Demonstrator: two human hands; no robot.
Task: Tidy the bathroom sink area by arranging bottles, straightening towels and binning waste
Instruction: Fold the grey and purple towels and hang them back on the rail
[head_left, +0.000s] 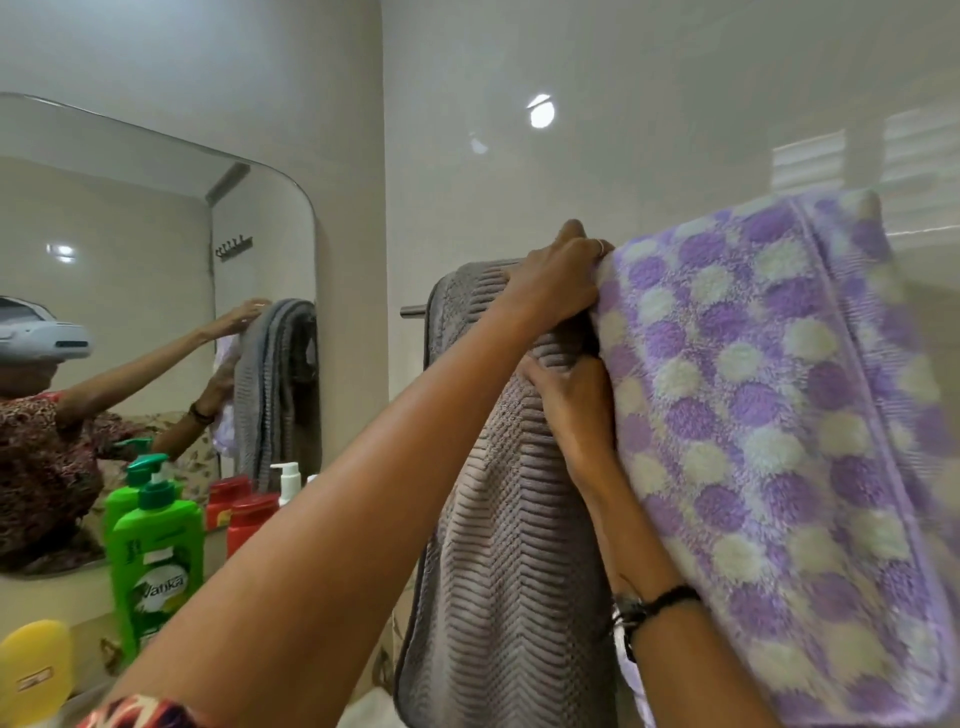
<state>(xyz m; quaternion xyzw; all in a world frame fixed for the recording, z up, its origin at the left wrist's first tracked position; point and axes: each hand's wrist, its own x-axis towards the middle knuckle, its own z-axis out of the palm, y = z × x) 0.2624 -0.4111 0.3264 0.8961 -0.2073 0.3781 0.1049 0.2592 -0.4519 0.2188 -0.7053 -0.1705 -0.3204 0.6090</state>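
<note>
While both arms reach up to the towel rail (413, 310), the left hand (556, 280) curls over the top edge of the purple spotted towel (769, 441), gripping it, and the right hand (571, 400) pinches the same towel lower down. Two towels hang there, the spotted one just beside a grey towel (498, 519). Below the mirror (156, 249) stand one green pump bottle (156, 561), one red bottle (249, 522), one white pump bottle (288, 483) and one yellow bottle (34, 670).

Metal towel rail (413, 310) seen fixed to tiled wall, draped with grey ribbed towel (498, 519) and purple-and-white dotted towel (769, 415). Counter (52, 592) below mirror lined with green pump bottle (156, 561), red containers (249, 519), yellow bottle (31, 670).
</note>
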